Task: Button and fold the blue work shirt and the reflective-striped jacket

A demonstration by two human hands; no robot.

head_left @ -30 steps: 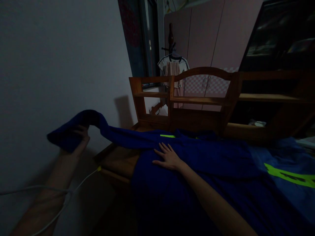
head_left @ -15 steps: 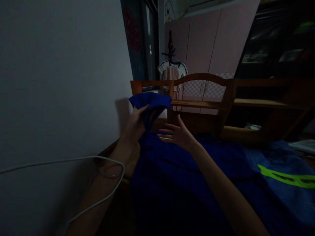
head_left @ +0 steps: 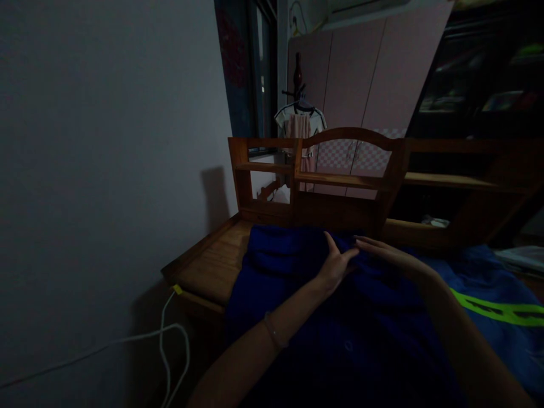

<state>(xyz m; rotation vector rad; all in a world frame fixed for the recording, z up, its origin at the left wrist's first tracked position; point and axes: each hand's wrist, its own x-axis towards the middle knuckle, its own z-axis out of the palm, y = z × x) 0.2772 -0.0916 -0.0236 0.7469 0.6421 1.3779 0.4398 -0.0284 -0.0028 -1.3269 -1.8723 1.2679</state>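
Note:
A dark blue garment (head_left: 276, 272), with a round button-like mark near the bottom, lies spread over a wooden desk top (head_left: 221, 255). My left hand (head_left: 335, 269) rests on the garment, two of its fingers apart and the others hidden behind the hand. Just to its right is my right hand (head_left: 385, 252), held low over the same cloth with its fingers stretched out, their tips close to my left hand. At the right lies a lighter blue piece of clothing (head_left: 480, 272) with a bright yellow-green strip (head_left: 497, 311).
A wooden shelf rack (head_left: 340, 180) runs along the back. On the left, a pale wall (head_left: 127, 141) borders the desk, and a white cable (head_left: 165, 328) hangs by its corner. Clothes on a stand (head_left: 300, 122) and a pink wardrobe (head_left: 352, 79) are behind.
My left hand has let go of the raised blue cloth and moved right and down onto the garment. The cloth now lies flat. My right hand has shifted right.

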